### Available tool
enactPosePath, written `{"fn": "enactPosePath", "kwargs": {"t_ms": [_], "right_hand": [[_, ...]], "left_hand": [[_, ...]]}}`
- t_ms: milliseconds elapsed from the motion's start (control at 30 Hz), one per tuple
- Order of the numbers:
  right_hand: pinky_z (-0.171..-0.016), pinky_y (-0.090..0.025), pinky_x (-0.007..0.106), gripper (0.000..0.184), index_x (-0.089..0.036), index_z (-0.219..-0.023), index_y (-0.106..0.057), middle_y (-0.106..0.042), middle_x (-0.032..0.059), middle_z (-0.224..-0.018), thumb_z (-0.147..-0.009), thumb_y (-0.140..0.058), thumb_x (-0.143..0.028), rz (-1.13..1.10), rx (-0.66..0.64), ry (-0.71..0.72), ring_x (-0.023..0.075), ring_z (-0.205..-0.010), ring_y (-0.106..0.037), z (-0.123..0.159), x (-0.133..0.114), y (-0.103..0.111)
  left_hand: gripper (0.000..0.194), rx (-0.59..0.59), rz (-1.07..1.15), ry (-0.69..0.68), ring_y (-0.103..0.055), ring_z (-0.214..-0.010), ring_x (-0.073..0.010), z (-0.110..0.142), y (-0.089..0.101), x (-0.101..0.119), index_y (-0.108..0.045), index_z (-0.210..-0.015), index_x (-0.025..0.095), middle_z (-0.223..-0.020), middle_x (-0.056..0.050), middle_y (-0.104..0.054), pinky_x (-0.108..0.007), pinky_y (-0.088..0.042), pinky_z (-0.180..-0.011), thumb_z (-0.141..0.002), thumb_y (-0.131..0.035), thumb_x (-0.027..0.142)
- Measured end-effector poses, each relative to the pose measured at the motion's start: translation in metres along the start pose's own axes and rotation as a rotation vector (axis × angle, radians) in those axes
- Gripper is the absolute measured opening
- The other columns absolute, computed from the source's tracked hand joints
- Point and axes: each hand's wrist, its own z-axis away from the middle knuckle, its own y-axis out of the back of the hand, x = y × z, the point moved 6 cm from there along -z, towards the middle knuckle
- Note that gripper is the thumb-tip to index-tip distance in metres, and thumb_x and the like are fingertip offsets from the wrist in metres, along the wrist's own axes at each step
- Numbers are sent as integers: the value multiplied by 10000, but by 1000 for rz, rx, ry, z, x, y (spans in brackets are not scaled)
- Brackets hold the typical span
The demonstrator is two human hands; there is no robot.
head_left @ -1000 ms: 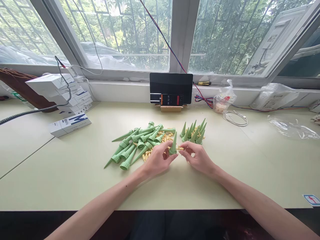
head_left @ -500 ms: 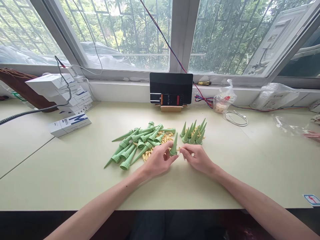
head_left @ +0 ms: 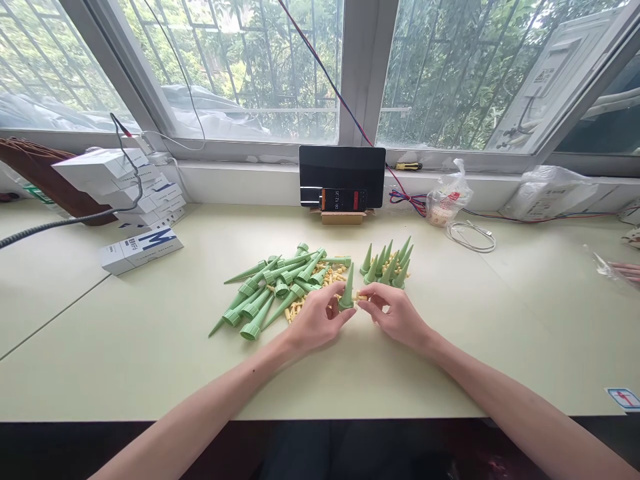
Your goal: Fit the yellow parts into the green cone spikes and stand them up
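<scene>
Between thumb and fingers, my left hand (head_left: 320, 315) grips a green plastic plant watering spike (head_left: 349, 290), its point up and its wide capped base low. My right hand (head_left: 393, 310) pinches a small yellow plastic valve (head_left: 360, 298) at the right side of that spike's base. Whether the valve is seated in the spike I cannot tell. Left of my hands lies a heap of green spikes (head_left: 255, 313), with small yellow valves (head_left: 296, 309) among and beside them. Beyond my right hand stands a cluster of upright green spikes (head_left: 384, 270) with yellow parts between them.
At the back, a dark tablet (head_left: 343, 167) and a phone (head_left: 343, 199) lean on a cardboard stand. White boxes (head_left: 135, 187) are stacked at left. A plastic bag (head_left: 447, 197) and coiled white cable (head_left: 470, 237) lie back right. Another person's hand (head_left: 625, 270) holds clear film at the right edge.
My right thumb and fingers have shifted slightly around the yellow valve at the spike's base. At the far right, the other person's hand has drawn the clear film to the right.
</scene>
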Motion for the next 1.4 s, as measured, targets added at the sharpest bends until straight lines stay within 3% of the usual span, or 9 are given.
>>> {"fn": "enactPosePath", "kwargs": {"t_ms": [500, 767, 1033, 1400], "right_hand": [[-516, -349, 244, 373, -172, -718, -555, -479, -33, -550, -1007, -447, -380, 18, -56, 7, 103, -501, -438, 1, 5, -5], [-519, -355, 245, 442, -176, -684, -538, -445, -38, -524, -1029, -379, -401, 1, -68, 1, 101, -483, -424, 1, 8, -6], [-531, -445, 264, 218, -176, -999, -592, -584, -9, -664, -947, -562, -386, -4, -6, -41, 124, -519, -517, 0, 0, -1], [-524, -467, 265, 154, -186, -949, -606, -624, 18, -735, -961, -543, -327, -10, 23, 34, 122, -548, -544, 0, 1, -1]], "left_hand": [[197, 8, -73, -73, -438, -531, -81, 3, 1, 3, -514, -1002, 189, -671, 49, -487, -213, -377, -515, -883, -604, 319], [234, 11, -55, -64, -443, -537, -90, 3, 0, 3, -524, -1044, 188, -652, 55, -477, -217, -384, -518, -875, -613, 324], [268, 38, 119, 38, -503, -559, -99, 0, 6, 1, -589, -1039, 183, -747, 6, -574, -222, -430, -505, -870, -620, 388], [282, 9, 259, 78, -627, -845, -183, -1, 8, 4, -638, -1012, 177, -909, -52, -652, -243, -522, -645, -862, -638, 416]]}}
